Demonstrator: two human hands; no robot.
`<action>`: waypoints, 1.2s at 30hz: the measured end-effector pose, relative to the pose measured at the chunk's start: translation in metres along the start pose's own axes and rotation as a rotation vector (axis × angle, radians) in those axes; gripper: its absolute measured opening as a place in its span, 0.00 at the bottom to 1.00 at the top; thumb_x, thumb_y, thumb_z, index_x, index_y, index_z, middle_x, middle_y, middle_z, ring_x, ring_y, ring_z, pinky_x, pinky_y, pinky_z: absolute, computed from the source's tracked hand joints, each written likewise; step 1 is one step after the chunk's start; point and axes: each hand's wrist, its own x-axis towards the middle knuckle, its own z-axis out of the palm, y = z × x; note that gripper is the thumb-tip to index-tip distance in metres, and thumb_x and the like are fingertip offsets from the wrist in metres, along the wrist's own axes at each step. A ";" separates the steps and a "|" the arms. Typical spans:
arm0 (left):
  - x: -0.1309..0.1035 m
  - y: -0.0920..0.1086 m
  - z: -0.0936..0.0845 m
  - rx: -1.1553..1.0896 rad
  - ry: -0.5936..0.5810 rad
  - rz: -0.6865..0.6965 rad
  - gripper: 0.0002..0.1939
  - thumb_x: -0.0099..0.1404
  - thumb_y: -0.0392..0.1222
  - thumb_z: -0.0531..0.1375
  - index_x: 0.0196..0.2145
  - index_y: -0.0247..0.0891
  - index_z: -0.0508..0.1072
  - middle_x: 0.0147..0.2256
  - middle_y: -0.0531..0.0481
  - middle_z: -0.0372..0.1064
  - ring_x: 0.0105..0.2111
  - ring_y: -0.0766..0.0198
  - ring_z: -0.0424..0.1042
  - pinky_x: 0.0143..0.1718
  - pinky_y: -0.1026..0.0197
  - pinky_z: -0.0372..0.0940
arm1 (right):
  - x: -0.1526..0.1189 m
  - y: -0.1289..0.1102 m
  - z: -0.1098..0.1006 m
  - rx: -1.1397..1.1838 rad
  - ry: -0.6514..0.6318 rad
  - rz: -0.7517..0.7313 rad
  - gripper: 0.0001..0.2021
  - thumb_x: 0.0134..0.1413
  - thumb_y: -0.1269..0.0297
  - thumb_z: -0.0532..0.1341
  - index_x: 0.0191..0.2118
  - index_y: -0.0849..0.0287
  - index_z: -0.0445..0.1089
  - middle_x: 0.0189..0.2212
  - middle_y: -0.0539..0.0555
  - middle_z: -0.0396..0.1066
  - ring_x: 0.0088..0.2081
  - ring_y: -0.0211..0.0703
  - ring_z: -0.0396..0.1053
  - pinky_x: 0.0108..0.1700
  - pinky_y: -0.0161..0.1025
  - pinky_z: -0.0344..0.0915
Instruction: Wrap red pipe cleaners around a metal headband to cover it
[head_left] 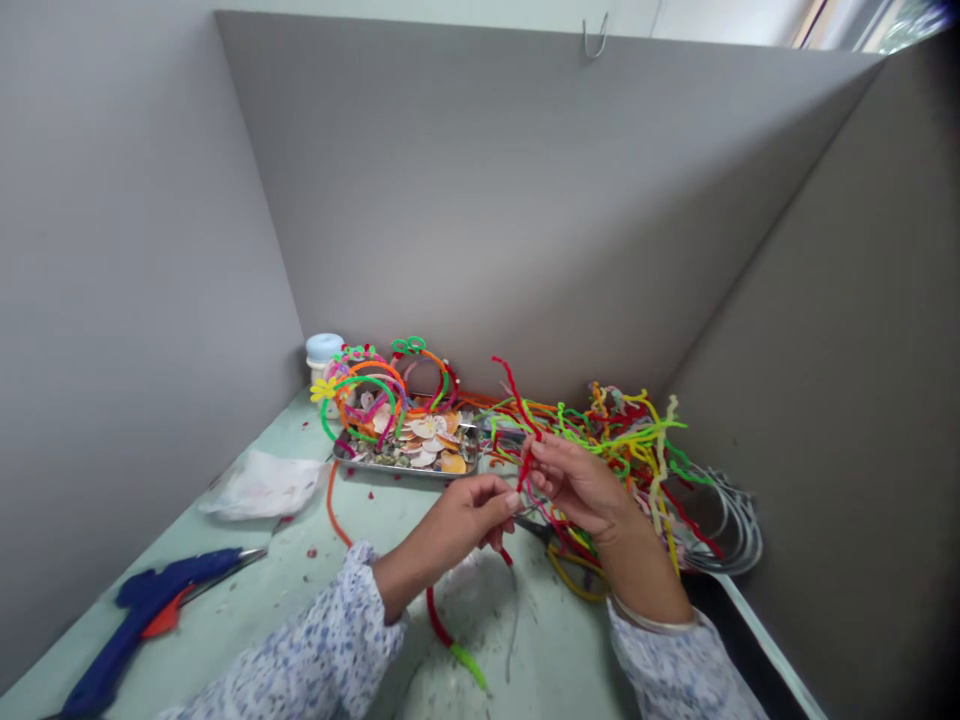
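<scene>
Between my two hands runs a red pipe cleaner [512, 385], its free end sticking up above my right hand. My left hand [476, 505] pinches it lower down, and my right hand [574, 480] grips it just above, close to the left fingertips. Below my left hand hangs a curved piece wrapped in red [439, 620] with a lime green tip [469, 665]; a thin grey wire [513, 625] dangles beside it. How these join the pipe cleaner is hidden by my fingers. Scissors with yellow handles [574, 580] lie under my right wrist.
A metal tray [405, 470] of shells stands at the back, with pipe-cleaner headbands [367, 375] on it. A white lidded jar [324, 350] is behind. Left lie a plastic bag [262, 485] and a blue glue gun [154, 610]. Right are tangled pipe cleaners [630, 440] and coiled wire [739, 530].
</scene>
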 end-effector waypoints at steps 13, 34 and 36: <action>-0.002 -0.008 0.004 -0.034 0.107 0.021 0.11 0.61 0.48 0.56 0.28 0.38 0.64 0.21 0.58 0.57 0.20 0.72 0.52 0.21 0.67 0.48 | 0.002 0.002 0.012 -0.278 0.154 -0.155 0.10 0.45 0.60 0.68 0.26 0.60 0.70 0.18 0.46 0.67 0.20 0.31 0.62 0.22 0.29 0.56; -0.017 0.014 0.022 -0.275 0.046 -0.141 0.10 0.59 0.45 0.58 0.29 0.36 0.62 0.18 0.59 0.54 0.18 0.74 0.47 0.20 0.65 0.39 | 0.006 -0.003 0.002 -0.180 0.178 -0.151 0.12 0.43 0.59 0.70 0.25 0.60 0.68 0.17 0.45 0.65 0.17 0.27 0.59 0.18 0.25 0.55; -0.018 0.014 0.023 -0.276 0.045 -0.134 0.10 0.59 0.44 0.58 0.29 0.36 0.62 0.18 0.59 0.54 0.18 0.74 0.47 0.20 0.65 0.39 | 0.005 -0.003 0.005 -0.232 0.217 -0.180 0.12 0.44 0.59 0.69 0.24 0.60 0.67 0.16 0.45 0.65 0.18 0.27 0.60 0.19 0.25 0.54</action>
